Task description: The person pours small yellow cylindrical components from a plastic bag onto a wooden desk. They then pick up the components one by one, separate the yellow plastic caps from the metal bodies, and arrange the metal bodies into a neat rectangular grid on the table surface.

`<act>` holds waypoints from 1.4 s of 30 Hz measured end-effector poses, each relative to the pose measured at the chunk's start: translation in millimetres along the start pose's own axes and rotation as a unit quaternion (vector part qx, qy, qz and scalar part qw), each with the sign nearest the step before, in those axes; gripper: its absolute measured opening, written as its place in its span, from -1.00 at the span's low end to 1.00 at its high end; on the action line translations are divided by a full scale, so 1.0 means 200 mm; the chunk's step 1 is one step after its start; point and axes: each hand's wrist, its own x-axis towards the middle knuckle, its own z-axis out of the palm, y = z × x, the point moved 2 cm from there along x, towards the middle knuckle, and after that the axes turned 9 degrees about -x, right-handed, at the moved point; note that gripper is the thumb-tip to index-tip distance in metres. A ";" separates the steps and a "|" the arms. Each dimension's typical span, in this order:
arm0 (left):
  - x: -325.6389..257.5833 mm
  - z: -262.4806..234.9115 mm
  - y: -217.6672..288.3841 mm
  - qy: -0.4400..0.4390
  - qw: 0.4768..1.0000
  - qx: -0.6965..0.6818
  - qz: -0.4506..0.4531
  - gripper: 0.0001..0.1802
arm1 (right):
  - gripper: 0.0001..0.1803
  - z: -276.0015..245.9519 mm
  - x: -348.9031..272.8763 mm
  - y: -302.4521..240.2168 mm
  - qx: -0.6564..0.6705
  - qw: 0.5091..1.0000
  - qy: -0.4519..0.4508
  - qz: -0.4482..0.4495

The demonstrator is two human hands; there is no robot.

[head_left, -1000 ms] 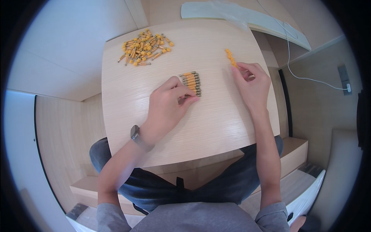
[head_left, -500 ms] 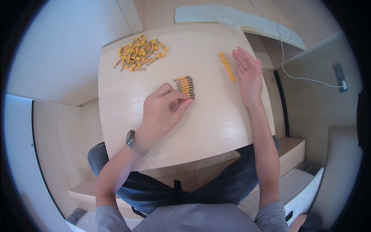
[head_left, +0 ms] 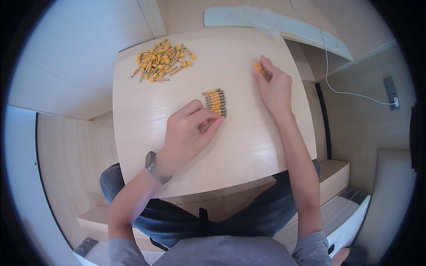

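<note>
A short row of connecting bolts (head_left: pixel 216 98), metal with orange sleeves, lies side by side at the middle of the table. At its near end my left hand (head_left: pixel 188 126) is closed in a pinch, thumb and forefinger on the last bolt. To the right, my right hand (head_left: pixel 276 86) is bent over a line of small yellow plastic pieces (head_left: pixel 258 67), thumb on one side and fingers on the other. Most of that line is hidden under the hand. A loose heap of bolts with yellow pieces (head_left: pixel 162 60) lies at the far left.
The pale wooden table (head_left: pixel 239 146) has its near edge above my legs. Behind it a white board (head_left: pixel 239 17) bears crumpled clear plastic (head_left: pixel 266 20). A white cable (head_left: pixel 327 66) runs to a wall socket (head_left: pixel 391 91) at the right.
My right hand has gone from flat, with stretched fingers beside the yellow line, to bent and closed around it. My left hand keeps its pinch at the bolt row.
</note>
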 end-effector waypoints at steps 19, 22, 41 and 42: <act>0.01 0.00 0.02 -0.007 1.000 0.016 0.000 -0.89 | -0.58 -0.05 0.00 -0.08 0.053 0.996 0.011 0.069; 0.04 -0.05 0.04 0.003 1.000 0.030 -0.001 -0.92 | -0.57 -0.13 -0.03 -0.06 0.146 0.981 0.052 0.113; 0.20 -0.47 -0.34 0.088 0.974 0.209 -0.028 -0.89 | -0.66 -0.39 -0.14 -0.08 0.242 0.963 0.103 0.060; 0.20 -0.46 -0.34 0.085 0.973 0.211 -0.030 -0.89 | -0.66 -0.39 -0.14 -0.07 0.243 0.963 0.103 0.058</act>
